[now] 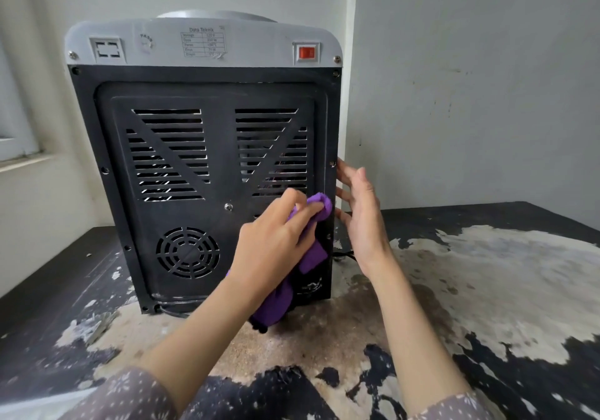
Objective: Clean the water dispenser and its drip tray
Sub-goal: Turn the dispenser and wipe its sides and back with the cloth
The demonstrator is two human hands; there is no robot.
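The dispenser [201, 160] stands on the counter [487, 289] with its back turned to me — black vented panel [214, 147] facing out, a round fan grille [187, 252] low on the left and a red switch [306, 52] up on the grey top band. I judge it is turned this way so I can reach the back. The drip tray is out of sight, presumably round the front.

My left hand [276, 237] is curled round the purple cloth [311, 224], bunching it under my fingers and pressing it against the lower right of the panel, near the edge; the loose end hangs down toward the counter. Bunched like this, the cloth gives me a firm pad for the dusty slats.

My right hand [360, 211] is open, fingers straight, laid against the dispenser's right side — holding nothing, only bracing so the unit does not slide as I rub.
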